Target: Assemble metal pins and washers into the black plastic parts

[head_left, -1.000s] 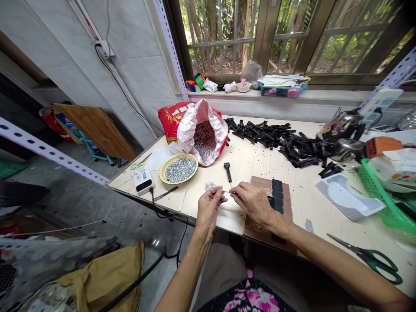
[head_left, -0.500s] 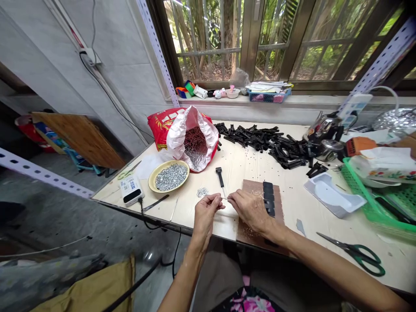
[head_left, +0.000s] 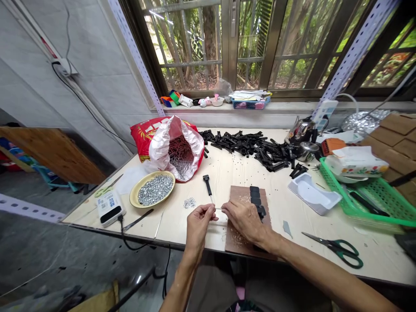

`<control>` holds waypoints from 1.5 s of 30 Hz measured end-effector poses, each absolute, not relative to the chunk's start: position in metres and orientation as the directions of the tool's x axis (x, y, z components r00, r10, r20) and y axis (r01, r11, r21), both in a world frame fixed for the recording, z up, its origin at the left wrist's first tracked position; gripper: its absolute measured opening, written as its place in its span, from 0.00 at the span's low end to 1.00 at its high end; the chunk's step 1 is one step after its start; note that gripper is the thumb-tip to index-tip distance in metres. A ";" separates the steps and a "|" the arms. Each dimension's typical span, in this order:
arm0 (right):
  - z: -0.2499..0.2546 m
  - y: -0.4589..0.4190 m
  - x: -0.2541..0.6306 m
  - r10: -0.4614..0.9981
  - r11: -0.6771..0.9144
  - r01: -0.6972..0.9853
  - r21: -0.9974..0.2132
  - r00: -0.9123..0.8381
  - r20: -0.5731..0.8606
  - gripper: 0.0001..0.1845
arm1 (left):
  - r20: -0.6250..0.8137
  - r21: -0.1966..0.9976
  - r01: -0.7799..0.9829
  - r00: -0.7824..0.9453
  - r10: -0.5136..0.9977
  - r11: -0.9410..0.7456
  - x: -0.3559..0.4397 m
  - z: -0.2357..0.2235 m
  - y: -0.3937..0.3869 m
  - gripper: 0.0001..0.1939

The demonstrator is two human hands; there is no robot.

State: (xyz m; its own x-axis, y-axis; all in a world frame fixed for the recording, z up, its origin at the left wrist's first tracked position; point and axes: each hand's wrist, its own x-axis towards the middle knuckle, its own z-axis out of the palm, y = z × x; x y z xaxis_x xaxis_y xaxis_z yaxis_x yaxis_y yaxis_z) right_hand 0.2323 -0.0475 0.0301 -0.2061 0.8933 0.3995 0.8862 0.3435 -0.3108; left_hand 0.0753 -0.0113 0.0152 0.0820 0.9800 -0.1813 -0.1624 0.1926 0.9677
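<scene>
My left hand (head_left: 199, 223) is closed in a pinch, thumb against fingers. Close to its right, my right hand (head_left: 243, 220) also pinches, its wrist over a brown board (head_left: 234, 240). A thin metal rod (head_left: 219, 209) spans the small gap between the two sets of fingertips; its ends are hidden. Just beyond the fingers lies a black plastic piece (head_left: 207, 184) with a slim metal shank pointing toward me. Several black pieces (head_left: 255, 201) sit in a row on the board beside pale small bits. A little pile of silver parts (head_left: 189, 203) lies left of my hands.
A yellow bowl (head_left: 132, 197) of small metal parts and a red bag (head_left: 143, 134) of thin metal pins stand left. Black clips (head_left: 247, 145) are heaped behind. To the right are scissors (head_left: 341, 248), a white tray (head_left: 313, 195) and a green basket (head_left: 360, 214).
The view has turned to the right, so the table's things appear further left and slightly lower. Both hands keep nearly the same pinching pose at the thin rod.
</scene>
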 end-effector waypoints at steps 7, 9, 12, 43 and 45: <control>0.036 -0.050 0.246 0.953 0.269 0.788 -0.554 -0.133 0.273 0.10 | -0.114 0.991 -0.060 0.080 0.990 0.119 0.088 0.024 -0.012 0.13; 0.038 -0.053 0.246 0.929 0.284 0.852 -0.440 -0.130 0.347 0.10 | -0.164 0.975 -0.130 0.110 0.980 0.178 0.090 0.023 -0.011 0.15; 0.039 -0.057 0.246 0.903 0.295 0.904 -0.311 -0.156 0.401 0.12 | -0.180 0.972 -0.127 0.150 0.972 0.199 0.092 0.023 -0.010 0.15; 0.024 -0.069 0.270 0.838 0.308 0.930 -0.200 -0.165 0.521 0.12 | -0.426 0.811 -0.242 0.380 0.821 0.532 0.109 0.030 -0.005 0.15; 0.029 -0.071 0.273 0.860 0.294 0.905 -0.308 -0.109 0.499 0.11 | -0.473 0.745 -0.285 0.411 0.779 0.603 0.110 0.031 -0.004 0.13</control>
